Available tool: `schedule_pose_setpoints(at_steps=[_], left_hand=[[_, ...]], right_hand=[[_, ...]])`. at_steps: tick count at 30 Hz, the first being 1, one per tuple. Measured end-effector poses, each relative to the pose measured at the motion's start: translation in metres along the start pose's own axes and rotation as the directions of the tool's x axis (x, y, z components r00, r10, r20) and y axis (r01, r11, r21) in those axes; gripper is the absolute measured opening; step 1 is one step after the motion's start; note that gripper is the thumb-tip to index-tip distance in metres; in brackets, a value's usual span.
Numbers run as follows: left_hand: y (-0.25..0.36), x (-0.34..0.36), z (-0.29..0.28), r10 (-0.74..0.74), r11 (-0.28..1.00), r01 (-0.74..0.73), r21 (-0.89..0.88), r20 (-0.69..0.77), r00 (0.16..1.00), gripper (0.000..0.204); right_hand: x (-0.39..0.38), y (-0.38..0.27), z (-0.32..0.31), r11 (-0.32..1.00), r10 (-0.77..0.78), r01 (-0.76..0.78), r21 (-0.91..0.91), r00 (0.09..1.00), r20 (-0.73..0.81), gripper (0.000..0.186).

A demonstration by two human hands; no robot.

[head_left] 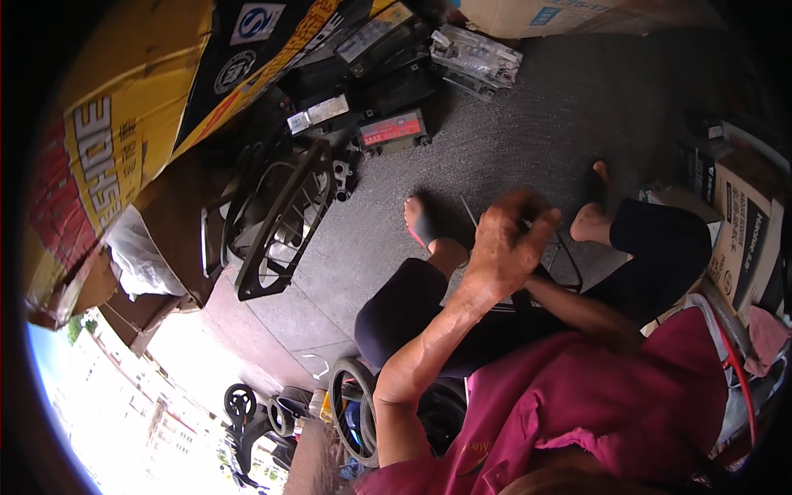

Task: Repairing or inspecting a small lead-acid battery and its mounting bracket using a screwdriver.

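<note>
My left hand (507,247) is raised above my lap, fingers curled in a grip on something I cannot make out. My right forearm (569,305) reaches in beneath it; the right hand is mostly hidden behind the left. A thin metal rod (466,206) shows just left of the hands, and a dark bent bar (569,256) curves down on their right. Below them, my dark-trousered knees (396,305) are bent, with my sandalled feet (417,219) on the grey floor (355,231).
Several batteries (392,132) lie at the upper middle beside black metal frames (280,214). Yellow cardboard (124,140) and a white bag (144,256) fill the left. Tyres (351,412) and wheels (239,404) lie lower left, boxes (738,231) at right, bright outdoors beyond the lower-left edge.
</note>
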State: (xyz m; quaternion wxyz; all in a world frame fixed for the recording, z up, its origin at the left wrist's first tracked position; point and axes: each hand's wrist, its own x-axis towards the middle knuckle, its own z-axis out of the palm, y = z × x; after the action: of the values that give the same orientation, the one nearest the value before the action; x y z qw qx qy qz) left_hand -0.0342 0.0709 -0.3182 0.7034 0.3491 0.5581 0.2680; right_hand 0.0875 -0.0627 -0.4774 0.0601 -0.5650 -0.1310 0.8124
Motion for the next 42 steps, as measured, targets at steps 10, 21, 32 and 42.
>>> schedule_pose_setpoints(at_steps=[10, 21, 32, 42], left_hand=[[-0.01, 0.001, -0.015, 0.164, 0.986, -0.164, -0.044, 0.018, 0.986, 0.016], [-0.015, -0.043, -0.044, 0.457, 0.807, -0.441, 0.393, 0.057, 0.888, 0.015], [-0.006, -0.062, -0.056, 0.561, 0.74, -0.501, 0.449, -0.001, 0.828, 0.014], [-0.004, -0.051, -0.05, 0.529, 0.723, -0.454, 0.521, 0.006, 0.849, 0.012]], right_hand=[[0.07, 0.052, -0.038, 0.717, -0.44, 0.276, -0.64, 0.891, -0.108, 0.034], [0.113, -0.074, -0.025, 0.401, -0.845, 0.532, -0.746, 0.529, -0.077, 0.027], [0.15, -0.176, 0.005, -0.136, -0.913, 0.429, -0.893, 0.297, 0.281, 0.028], [0.16, -0.252, 0.047, -0.354, -0.796, 0.208, -0.912, 0.444, 0.411, 0.039]])
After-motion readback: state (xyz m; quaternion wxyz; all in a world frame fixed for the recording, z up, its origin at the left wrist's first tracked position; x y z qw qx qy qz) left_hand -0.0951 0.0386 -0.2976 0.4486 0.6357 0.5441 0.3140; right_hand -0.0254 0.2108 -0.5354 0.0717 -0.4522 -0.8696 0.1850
